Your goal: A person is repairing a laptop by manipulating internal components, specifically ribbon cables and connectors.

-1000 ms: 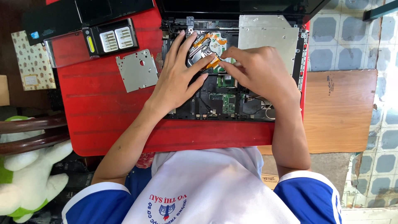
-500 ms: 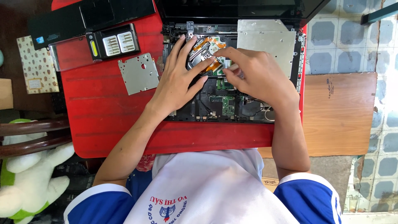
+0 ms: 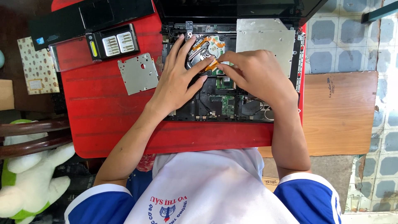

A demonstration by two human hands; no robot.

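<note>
Since a moment ago the left hand (image 3: 178, 83) has barely shifted: it still lies flat, fingers spread, on the opened laptop (image 3: 232, 70) in the middle of the red tabletop (image 3: 103, 112). The right hand (image 3: 257, 74) has slid slightly left, its fingertips now pinched on the orange ribbon cable (image 3: 211, 65) beside the round drive (image 3: 203, 49). Left grip is wide open, pressing, holding nothing. The right palm hides the boards beneath it; how much cable it holds is hard to make out. Left of the laptop lie a metal plate (image 3: 138, 73) and a screwdriver bit case (image 3: 112, 41).
</note>
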